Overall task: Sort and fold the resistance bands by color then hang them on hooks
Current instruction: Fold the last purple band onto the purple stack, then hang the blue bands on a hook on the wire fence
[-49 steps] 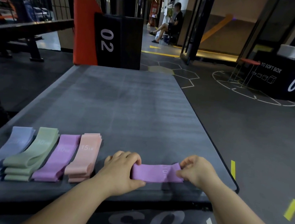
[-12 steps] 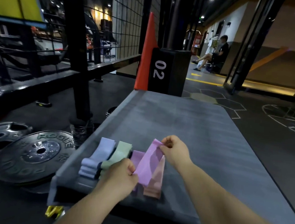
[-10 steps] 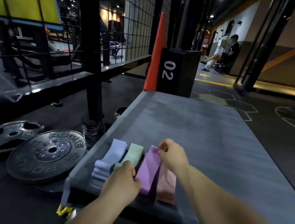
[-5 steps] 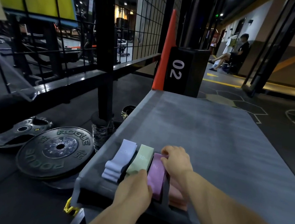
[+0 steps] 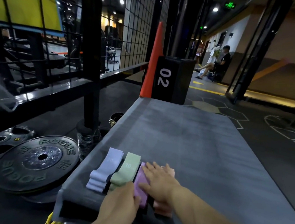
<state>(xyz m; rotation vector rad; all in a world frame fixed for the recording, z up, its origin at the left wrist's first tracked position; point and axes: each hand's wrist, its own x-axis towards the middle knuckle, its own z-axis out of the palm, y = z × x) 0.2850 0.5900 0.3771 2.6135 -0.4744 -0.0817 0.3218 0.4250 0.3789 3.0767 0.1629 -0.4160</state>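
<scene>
The bench [image 5: 202, 152] ran long and grey, and its far and right parts offered open room. A plate [image 5: 35, 162] lay on the floor just off its left edge. Four folded piles sat side by side at the near left corner. From left to right they were the blue pile [image 5: 106, 169], green pile [image 5: 126, 170], purple pile [image 5: 141, 184] and pink pile [image 5: 163, 208]. Their near ends lay close to the bench's near edge. The right hand [image 5: 160, 182] lay flat, fingers spread, pressing on the purple and pink piles. The left hand [image 5: 120, 204] touched the purple pile's near end, but I could not tell whether it pinched it. Sorting and folding looked about done. Hanging was left, and no hooks showed. The near and left edges were where a pile might slip off.
</scene>
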